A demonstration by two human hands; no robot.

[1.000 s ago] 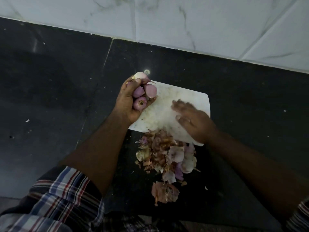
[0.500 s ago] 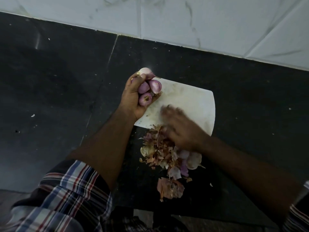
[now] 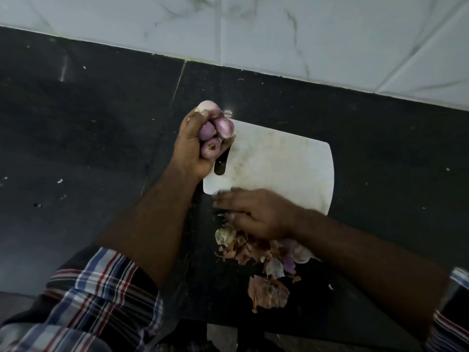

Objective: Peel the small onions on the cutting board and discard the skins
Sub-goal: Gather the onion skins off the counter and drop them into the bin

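Note:
My left hand (image 3: 193, 151) grips several peeled pink onions (image 3: 215, 133) above the left end of the white cutting board (image 3: 284, 163). The board lies bare on the black counter, with a slot handle at its left side. My right hand (image 3: 256, 214) lies flat, fingers stretched leftward, over the board's near edge and on top of a heap of brown and purple onion skins (image 3: 256, 250). The heap sits on the counter just in front of the board. One larger loose skin (image 3: 267, 292) lies nearer to me.
The black stone counter (image 3: 88, 148) runs to a white marble-tiled wall (image 3: 253, 29) at the back. A dark metal-rimmed object (image 3: 459, 288) shows at the right edge. The counter's front edge is close below the skins.
My right hand has swept from the middle of the board toward me and leftward, pushing the skins off onto the counter. The left hand has kept its hold on the onions.

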